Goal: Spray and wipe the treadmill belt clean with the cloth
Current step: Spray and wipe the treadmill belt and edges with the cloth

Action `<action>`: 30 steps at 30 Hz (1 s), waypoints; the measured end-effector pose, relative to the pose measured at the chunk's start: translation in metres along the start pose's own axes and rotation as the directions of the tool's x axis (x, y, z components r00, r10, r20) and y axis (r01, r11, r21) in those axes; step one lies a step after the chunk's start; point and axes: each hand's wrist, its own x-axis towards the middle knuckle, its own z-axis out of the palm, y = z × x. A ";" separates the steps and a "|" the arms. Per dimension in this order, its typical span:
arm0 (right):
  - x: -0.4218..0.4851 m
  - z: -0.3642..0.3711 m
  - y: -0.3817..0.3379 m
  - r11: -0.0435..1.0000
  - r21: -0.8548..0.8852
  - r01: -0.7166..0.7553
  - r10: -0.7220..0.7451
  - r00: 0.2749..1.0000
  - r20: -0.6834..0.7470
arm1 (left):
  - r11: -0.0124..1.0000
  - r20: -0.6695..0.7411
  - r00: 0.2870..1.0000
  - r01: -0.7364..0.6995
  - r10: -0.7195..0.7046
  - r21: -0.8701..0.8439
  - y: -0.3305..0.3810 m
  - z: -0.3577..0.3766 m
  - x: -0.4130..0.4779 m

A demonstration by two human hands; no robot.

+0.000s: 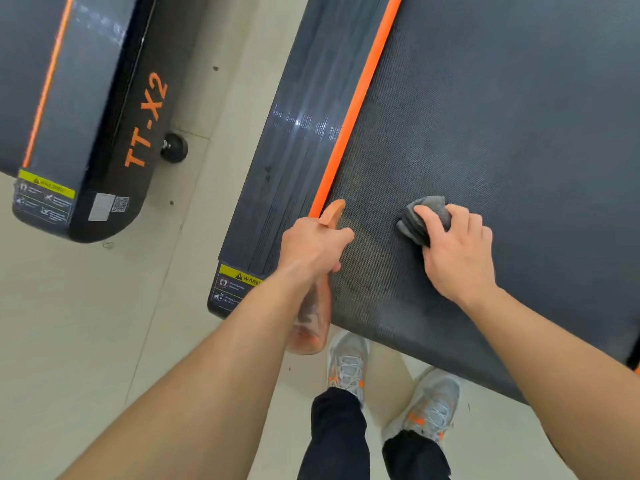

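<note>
The dark textured treadmill belt [502,133] fills the right of the view, bordered by an orange stripe [360,95] and a grey side rail [294,140]. My left hand [311,247] grips a spray bottle [313,320] with an orange nozzle, held over the belt's near left corner beside the stripe. My right hand [457,251] holds a crumpled grey cloth [422,216] pressed onto the belt, a little right of the nozzle. A duller patch of belt lies between the two hands.
A second treadmill [93,116] marked TT-X2 stands at the left, with a small black wheel [175,147] beside it. Pale tiled floor [104,323] runs between the machines. My feet in grey shoes [349,365] stand at the belt's near end.
</note>
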 end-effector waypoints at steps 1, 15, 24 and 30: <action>0.010 -0.003 0.000 1.000 0.000 -0.009 0.009 1.000 0.000 | 1.000 -0.005 1.000 -0.010 0.010 -0.007 0.001 0.000 0.001; 0.174 -0.015 -0.062 0.976 0.115 -0.187 0.194 0.979 -0.057 | 0.995 -0.010 1.000 -0.024 0.024 -0.095 -0.023 -0.014 -0.002; -0.007 0.029 -0.072 0.747 0.026 0.664 -0.664 0.744 0.068 | 0.979 -0.114 0.993 -0.022 -0.001 -0.205 -0.018 -0.036 0.007; 0.112 0.013 -0.041 0.934 -0.038 0.354 -0.356 0.930 -0.086 | 0.970 -0.101 0.995 -0.008 -0.017 -0.245 -0.031 -0.032 0.008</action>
